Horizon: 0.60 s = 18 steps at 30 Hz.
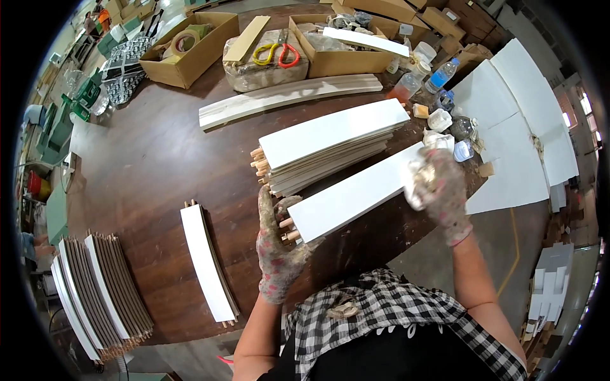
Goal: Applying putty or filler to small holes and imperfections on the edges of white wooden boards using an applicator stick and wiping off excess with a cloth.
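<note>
A white board [356, 193] with wooden dowels sticking out of its left end lies slanted in front of me. My left hand [278, 251], in a stained, spotted work glove, grips that end, with the thumb raised beside the dowels and fingers under the board. My right hand [445, 190], gloved too and blurred by motion, presses a crumpled white cloth [419, 183] at the board's right end. Just beyond lies a stack of similar white boards [337, 133], dowel ends showing at its left. Two more white boards [208, 263], one on the other, rest left of my left hand.
Bundled boards [105, 292] stand at the table's left edge. Along the back are long pale strips [292, 98], a wrapped block with scissors [279, 56], and two cardboard boxes [190, 54]. Bottles [441, 76] and crumpled cloths crowd the right edge near white sheets [508, 140].
</note>
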Tool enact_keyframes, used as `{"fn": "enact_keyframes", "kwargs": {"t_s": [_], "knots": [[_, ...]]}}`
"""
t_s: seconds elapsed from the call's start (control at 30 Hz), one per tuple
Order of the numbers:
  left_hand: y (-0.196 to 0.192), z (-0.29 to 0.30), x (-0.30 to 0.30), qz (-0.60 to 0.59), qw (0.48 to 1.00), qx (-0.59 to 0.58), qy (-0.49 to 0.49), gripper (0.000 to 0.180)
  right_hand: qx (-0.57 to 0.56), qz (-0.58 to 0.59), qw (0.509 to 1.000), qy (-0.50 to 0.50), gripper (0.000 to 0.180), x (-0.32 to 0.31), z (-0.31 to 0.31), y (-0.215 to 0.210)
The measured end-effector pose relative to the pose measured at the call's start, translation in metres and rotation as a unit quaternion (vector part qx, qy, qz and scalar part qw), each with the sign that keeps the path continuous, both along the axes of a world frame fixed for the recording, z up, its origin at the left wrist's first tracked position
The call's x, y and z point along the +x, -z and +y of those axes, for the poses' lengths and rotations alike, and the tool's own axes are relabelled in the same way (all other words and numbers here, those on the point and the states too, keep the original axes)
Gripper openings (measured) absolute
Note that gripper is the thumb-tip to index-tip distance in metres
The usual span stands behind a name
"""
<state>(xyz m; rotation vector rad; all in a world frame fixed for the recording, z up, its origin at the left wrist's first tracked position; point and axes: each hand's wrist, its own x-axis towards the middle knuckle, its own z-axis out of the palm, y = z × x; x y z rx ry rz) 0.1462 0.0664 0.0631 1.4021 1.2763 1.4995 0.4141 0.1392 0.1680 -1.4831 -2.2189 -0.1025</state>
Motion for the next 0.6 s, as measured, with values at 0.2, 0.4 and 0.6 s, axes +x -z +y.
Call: {"fn": "enact_keyframes", "kwargs": {"t_s": [0.2, 0.4, 0.6], "knots": [[-0.011, -0.003, 0.001, -0.035, 0.997, -0.059, -0.024, 0.114, 0.025, 0.216, 0.936, -0.277, 0.037, -0.079, 0.003, 0.002], [-0.027, -0.007, 0.007, -0.021, 0.991, -0.096, -0.091, 0.118, 0.075, 0.115, 0.953, -0.271, 0.04, -0.059, 0.03, 0.046], [-0.04, -0.013, -0.005, 0.089, 0.99, -0.061, -0.089, 0.117, 0.022, 0.098, 0.994, 0.042, 0.045, 0.126, 0.083, 0.019]]}}
